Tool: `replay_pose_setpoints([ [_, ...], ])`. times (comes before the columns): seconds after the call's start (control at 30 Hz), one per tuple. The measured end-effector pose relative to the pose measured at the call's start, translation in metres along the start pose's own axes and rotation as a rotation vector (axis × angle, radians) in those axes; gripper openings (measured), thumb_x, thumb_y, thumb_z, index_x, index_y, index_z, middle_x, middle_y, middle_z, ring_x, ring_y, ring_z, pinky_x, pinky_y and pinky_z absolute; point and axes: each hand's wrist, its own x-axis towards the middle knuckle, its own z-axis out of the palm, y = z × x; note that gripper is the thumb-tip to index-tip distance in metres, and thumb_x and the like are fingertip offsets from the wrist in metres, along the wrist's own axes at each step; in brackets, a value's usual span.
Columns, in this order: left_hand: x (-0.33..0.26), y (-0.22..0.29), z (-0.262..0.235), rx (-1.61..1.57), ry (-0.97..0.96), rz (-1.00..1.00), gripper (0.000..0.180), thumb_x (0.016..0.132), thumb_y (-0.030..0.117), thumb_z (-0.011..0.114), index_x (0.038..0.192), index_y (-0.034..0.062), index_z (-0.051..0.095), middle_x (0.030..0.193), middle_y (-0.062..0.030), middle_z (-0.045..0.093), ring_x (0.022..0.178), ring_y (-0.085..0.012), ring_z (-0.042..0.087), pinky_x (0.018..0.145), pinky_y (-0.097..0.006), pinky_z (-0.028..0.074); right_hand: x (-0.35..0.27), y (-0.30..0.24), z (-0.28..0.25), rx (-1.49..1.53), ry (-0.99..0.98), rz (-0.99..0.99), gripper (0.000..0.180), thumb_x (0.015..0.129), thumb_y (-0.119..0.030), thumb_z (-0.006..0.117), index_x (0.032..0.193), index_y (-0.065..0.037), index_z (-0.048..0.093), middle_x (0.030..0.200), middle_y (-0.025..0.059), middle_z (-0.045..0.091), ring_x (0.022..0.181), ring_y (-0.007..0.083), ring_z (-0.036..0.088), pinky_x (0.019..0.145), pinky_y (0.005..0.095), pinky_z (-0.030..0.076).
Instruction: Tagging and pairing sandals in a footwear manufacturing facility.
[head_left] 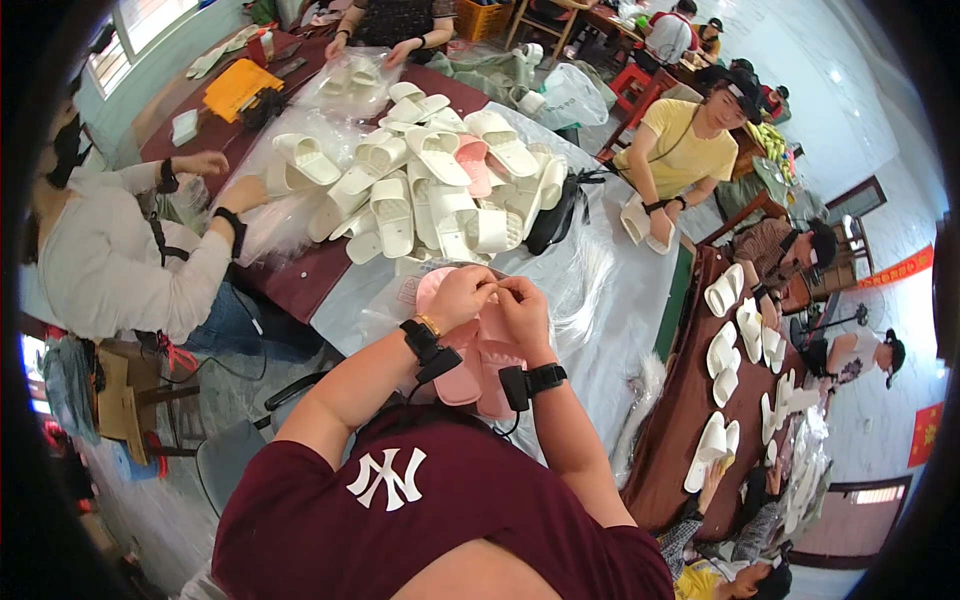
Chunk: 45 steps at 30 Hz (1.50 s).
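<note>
A pair of pink slippers (463, 380) lies just in front of my body, partly under my hands and wrists. Over their far end my left hand (462, 299) and my right hand (524, 312) meet, fingertips pinched close together. Whatever is between the fingers is too small to make out. Clear plastic film (385, 310) shows beside the left hand. Just beyond my hands rises a heap of white slippers (437, 158), with a pink slipper (473, 166) lodged among them.
Left of the heap a person in a white top (130, 255) reaches over the table. Across from me another handles a bagged pair (355, 80); a person in yellow (690, 150) holds white slippers. A black bag (556, 218) sits beside the heap. White slippers line a second table (665, 450).
</note>
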Motion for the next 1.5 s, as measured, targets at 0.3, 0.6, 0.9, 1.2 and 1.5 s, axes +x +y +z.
replay_pose_setpoints([
  [0.3,-0.002,0.005,0.000,-0.045,0.019,-0.028,0.012,0.084,0.010,0.064,0.091,0.0000,0.066,0.077,-0.0073,0.063,0.066,-0.0137,0.056,0.060,-0.028,0.045,0.000,0.007,-0.004,0.206,0.000,0.069,0.012,0.085,-0.009,0.061,0.088,0.002,0.064,0.074,0.0058,0.065,0.068,0.0110,0.059,0.064,0.0260,0.049],
  [0.6,-0.003,0.006,0.003,0.055,0.050,0.127,0.007,0.078,0.009,0.064,0.081,0.0028,0.062,0.100,-0.0106,0.059,0.075,-0.0213,0.060,0.066,-0.031,0.049,0.000,0.001,-0.004,0.064,-0.012,0.013,0.012,0.082,-0.009,0.062,0.085,0.002,0.064,0.077,0.0088,0.065,0.069,0.0159,0.060,0.065,0.0285,0.048],
  [0.9,-0.005,0.016,0.009,0.245,0.080,0.240,0.010,0.075,0.009,0.059,0.079,0.0004,0.058,0.092,-0.0140,0.057,0.084,-0.0320,0.058,0.073,-0.039,0.049,0.000,-0.001,-0.009,-0.037,-0.006,-0.134,0.009,0.079,-0.007,0.061,0.082,0.001,0.062,0.085,0.0128,0.061,0.076,0.0248,0.058,0.070,0.0336,0.047],
  [1.2,-0.005,0.026,-0.007,0.396,0.295,0.343,0.021,0.077,0.018,0.065,0.082,-0.0002,0.057,0.092,-0.0187,0.058,0.088,-0.0368,0.056,0.079,-0.043,0.046,0.001,0.004,-0.014,0.069,0.116,0.009,0.009,0.081,-0.005,0.060,0.087,0.001,0.059,0.081,0.0093,0.059,0.073,0.0176,0.055,0.067,0.0304,0.046],
  [1.5,-0.083,0.037,-0.036,0.370,-0.083,0.053,0.026,0.082,0.028,0.064,0.092,0.0047,0.066,0.076,-0.0124,0.065,0.067,-0.0331,0.063,0.058,-0.039,0.050,-0.024,0.033,-0.036,0.377,0.301,0.159,0.015,0.089,-0.003,0.053,0.103,0.000,0.058,0.089,0.0026,0.059,0.071,0.0079,0.053,0.065,0.0224,0.045],
])
